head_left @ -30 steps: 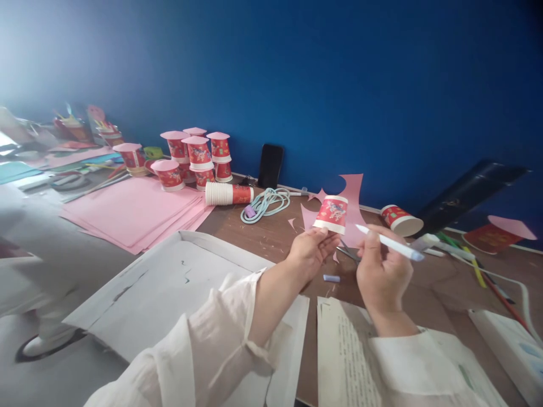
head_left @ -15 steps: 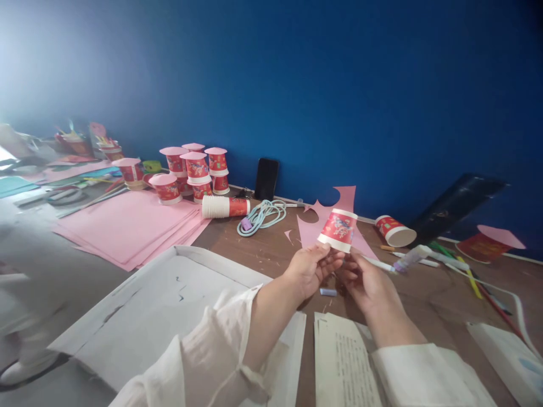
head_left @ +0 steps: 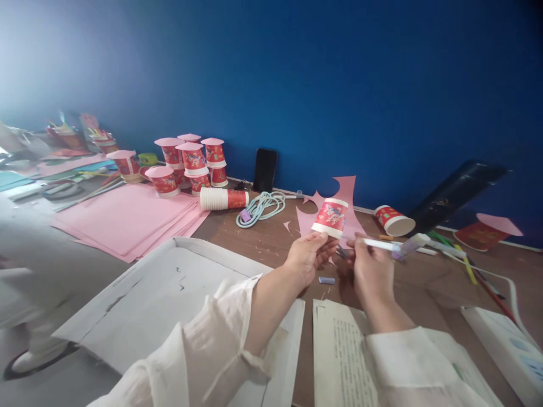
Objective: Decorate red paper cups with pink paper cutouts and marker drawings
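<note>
My left hand [head_left: 307,257] is closed round the lower edge of a red printed paper cup [head_left: 331,215]. The cup is upside down and slightly tilted, its wide white rim toward my fingers. To its right my right hand [head_left: 373,271] pinches a slim white pen [head_left: 382,244], which sticks out to the right. A small dark thing by those fingertips is too blurred to name. Behind the cup lies cut pink paper [head_left: 345,189] with curved gaps. A small lilac piece [head_left: 326,280] rests on the table below my hands.
Stacked cups with pink discs [head_left: 193,158] stand at the left, behind pink sheets [head_left: 106,217]. Nearby are nested cups [head_left: 214,199], a coiled cable [head_left: 265,208] and a phone [head_left: 265,169]. A cup [head_left: 390,220] lies right. In front are a white box lid [head_left: 153,282] and printed pages [head_left: 339,345].
My right hand has come away from the cup and closed on the white pen, which has risen a little. My left hand keeps the cup. The view has tipped slightly down.
</note>
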The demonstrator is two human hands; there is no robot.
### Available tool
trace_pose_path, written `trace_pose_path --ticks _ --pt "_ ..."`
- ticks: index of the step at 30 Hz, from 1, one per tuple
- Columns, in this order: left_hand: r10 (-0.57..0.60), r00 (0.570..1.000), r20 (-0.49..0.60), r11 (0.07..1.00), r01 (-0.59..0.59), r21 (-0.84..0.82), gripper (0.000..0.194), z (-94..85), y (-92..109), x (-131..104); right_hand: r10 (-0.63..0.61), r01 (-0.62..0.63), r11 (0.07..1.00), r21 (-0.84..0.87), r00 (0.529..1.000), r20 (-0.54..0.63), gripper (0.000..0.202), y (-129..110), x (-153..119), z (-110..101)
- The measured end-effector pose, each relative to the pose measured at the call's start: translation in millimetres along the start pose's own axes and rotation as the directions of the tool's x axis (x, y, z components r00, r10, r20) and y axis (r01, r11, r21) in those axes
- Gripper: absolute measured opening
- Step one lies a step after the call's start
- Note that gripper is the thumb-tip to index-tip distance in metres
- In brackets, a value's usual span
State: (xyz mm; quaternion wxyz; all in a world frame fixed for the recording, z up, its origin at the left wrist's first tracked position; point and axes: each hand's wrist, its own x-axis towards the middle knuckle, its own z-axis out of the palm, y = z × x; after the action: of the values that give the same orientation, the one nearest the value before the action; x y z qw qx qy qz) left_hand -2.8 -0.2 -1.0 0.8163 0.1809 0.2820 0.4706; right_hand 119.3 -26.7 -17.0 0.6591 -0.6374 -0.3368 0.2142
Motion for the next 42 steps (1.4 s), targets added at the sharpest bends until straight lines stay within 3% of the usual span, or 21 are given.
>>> trace_pose_path --ticks 2,5,8,12,19,28,42 --pt "0.005 1.000 -0.028 1.000 -0.004 0.020 0.012 0.2 1 1 -0.230 0.213 0.960 -0.181 0.971 -0.073 0.033 -5 -3 -6" --pt "0.032 0.999 -0.016 0.999 -0.031 0.039 0.013 -0.3 0 2 -0.570 0.536 0.749 -0.389 0.821 0.033 0.034 -14 -10 -10" --pt "0.068 0.998 0.008 0.996 -0.068 0.054 0.010 -1.5 -2 3 -0.685 0.682 0.607 -0.408 0.709 0.164 0.027 -19 -16 -8" --pt "0.080 0.997 0.006 0.994 -0.080 0.077 0.007 -3.2 -4 6 -0.723 0.749 0.531 -0.397 0.644 0.249 0.023 -21 -18 -6" --pt "0.098 0.994 0.050 0.993 -0.101 0.064 0.012 -6.7 -8 8 -0.732 0.776 0.482 -0.406 0.612 0.301 0.024 -22 -18 -5" --pt "0.104 0.994 0.019 0.992 -0.105 0.064 0.010 -7.9 -9 12 -0.730 0.762 0.441 -0.474 0.612 0.304 0.028 -18 -17 -3" --pt "0.092 0.996 0.000 0.993 -0.091 0.076 0.007 -4.6 -5 6 -0.718 0.758 0.474 -0.448 0.628 0.301 0.026 -21 -17 -3"
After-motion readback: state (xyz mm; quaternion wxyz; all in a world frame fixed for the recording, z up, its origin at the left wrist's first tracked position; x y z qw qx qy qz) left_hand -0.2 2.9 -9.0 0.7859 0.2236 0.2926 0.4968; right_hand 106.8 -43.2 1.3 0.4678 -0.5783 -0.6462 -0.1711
